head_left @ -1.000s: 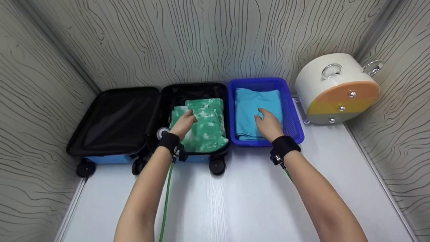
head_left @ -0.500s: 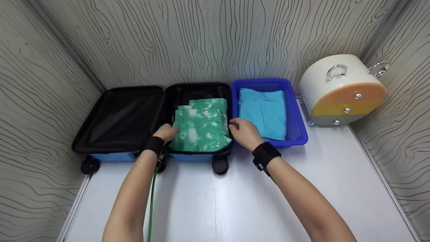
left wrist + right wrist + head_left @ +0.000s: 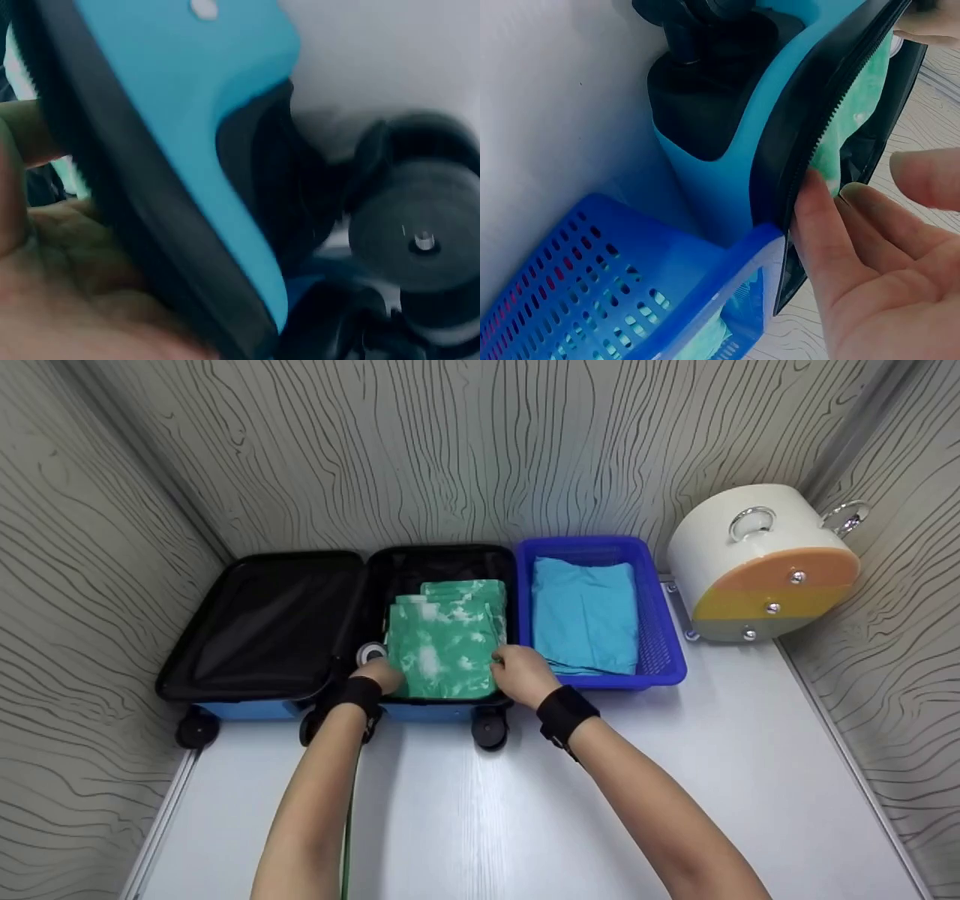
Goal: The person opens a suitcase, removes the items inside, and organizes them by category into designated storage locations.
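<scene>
Folded green-and-white tie-dye cloths [image 3: 442,652] lie stacked in the right half of an open blue suitcase [image 3: 435,712] with a black lining. My left hand [image 3: 381,676] is at the stack's near left corner, inside the suitcase rim; its fingertips are hidden. My right hand [image 3: 525,673] reaches over the near right rim. In the right wrist view, its fingers [image 3: 821,232] touch the edge of the green cloth [image 3: 855,112] just inside the zipper, with the thumb held apart. The suitcase's dark zipper rim [image 3: 142,180] crosses in front of my left hand in the left wrist view.
Against the suitcase's right side stands a blue plastic basket [image 3: 660,667] with folded light-blue cloths [image 3: 585,615]. The black suitcase half [image 3: 262,630] lies open at left. Farther right sits a white drum-shaped box [image 3: 757,562] with a striped front. Patterned walls enclose the back and sides.
My right hand has moved left from over the basket to the green stack's near right corner, which no longer sticks out over the rim. My left hand has come down to the near left corner.
</scene>
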The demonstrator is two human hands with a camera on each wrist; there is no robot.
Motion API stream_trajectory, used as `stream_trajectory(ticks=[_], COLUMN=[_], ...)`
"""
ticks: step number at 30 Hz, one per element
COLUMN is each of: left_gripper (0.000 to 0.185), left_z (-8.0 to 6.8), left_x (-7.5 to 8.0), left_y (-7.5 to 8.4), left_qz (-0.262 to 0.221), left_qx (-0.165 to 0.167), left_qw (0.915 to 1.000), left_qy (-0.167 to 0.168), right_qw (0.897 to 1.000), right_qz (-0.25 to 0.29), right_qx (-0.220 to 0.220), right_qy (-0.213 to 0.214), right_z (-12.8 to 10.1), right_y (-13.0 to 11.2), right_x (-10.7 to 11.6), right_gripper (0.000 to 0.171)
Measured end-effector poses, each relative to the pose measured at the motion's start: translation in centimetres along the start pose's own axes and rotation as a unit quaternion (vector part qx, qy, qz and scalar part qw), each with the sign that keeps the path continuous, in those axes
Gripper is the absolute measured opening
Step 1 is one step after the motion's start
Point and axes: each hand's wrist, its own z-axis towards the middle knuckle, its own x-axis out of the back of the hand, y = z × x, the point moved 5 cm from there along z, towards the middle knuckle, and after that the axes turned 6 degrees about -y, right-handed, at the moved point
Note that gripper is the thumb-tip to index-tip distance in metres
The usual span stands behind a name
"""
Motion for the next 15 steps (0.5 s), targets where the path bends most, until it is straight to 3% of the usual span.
stream_trajectory(ticks=[2, 4, 9, 15], left_gripper=[0.047, 0.055, 0.065, 0.068], left_z=[0.1, 0.2, 0.7, 1.2], left_x=[-0.1, -0.1, 0.2, 0.1], left_y=[0.0, -0.2, -0.5, -0.1], left_qz=[0.003, -0.004, -0.075, -0.219], left_qx=[0.0, 0.002, 0.003, -0.009], left_qw=[1.0, 1.0, 0.9968, 0.9752], left_qy=[0.004, 0.008, 0.028, 0.028], right_qw=[1.0, 1.0, 1.0, 1.0], right_qz=[0.007, 0.01, 0.011, 0.019], right_qx=[0.001, 0.002, -0.003, -0.01], right_qy=[0.0, 0.001, 0.001, -0.002], right_z=[-0.1, -0.1, 0.0, 0.0], right_y=[0.0, 0.1, 0.1, 0.4], right_x=[-0.1, -0.1, -0.1, 0.0], right_gripper=[0.035, 0.035, 0.035, 0.035])
